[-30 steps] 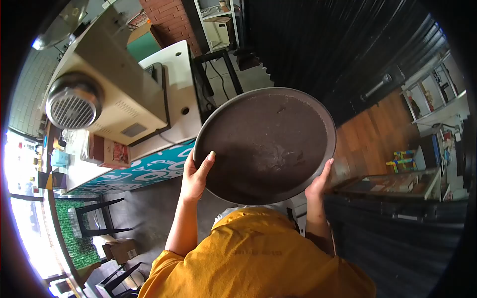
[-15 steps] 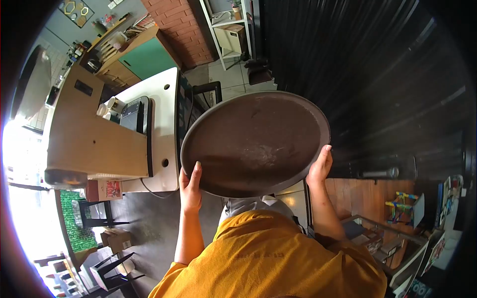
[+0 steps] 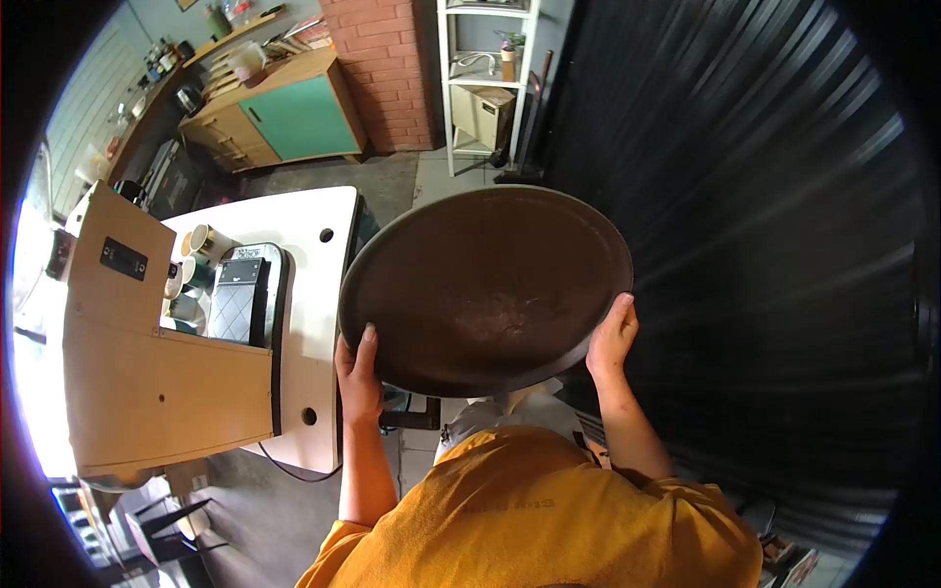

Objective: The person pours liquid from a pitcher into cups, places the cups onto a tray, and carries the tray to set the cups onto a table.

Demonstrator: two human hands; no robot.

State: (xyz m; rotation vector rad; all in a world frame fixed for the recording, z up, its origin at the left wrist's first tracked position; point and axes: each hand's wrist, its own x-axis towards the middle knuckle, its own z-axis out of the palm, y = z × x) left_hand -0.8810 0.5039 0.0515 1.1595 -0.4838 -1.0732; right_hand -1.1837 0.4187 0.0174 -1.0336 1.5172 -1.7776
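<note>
A large oval dark brown serving tray (image 3: 490, 265) is held out in front of my body, its scuffed upper face towards me. My left hand (image 3: 360, 377) grips its left rim, thumb on top and fingers mostly hidden beneath. At the right rim, my right hand (image 3: 612, 338) holds it the same way, thumb along the edge. Nothing lies on the tray.
On my left stands a white counter (image 3: 319, 279) with a wooden housing (image 3: 172, 382), several cups (image 3: 208, 242) and a black card-like device (image 3: 240, 274). A dark corrugated wall (image 3: 745, 245) runs along my right. Ahead are a green-doored cabinet (image 3: 302, 118), a brick pillar (image 3: 382, 73) and a white shelf (image 3: 451, 118).
I have moved forward with the tray, past the counter on my left; the cabinet and shelf look nearer. Both hands keep their hold. The wooden-floored area at lower right has left view.
</note>
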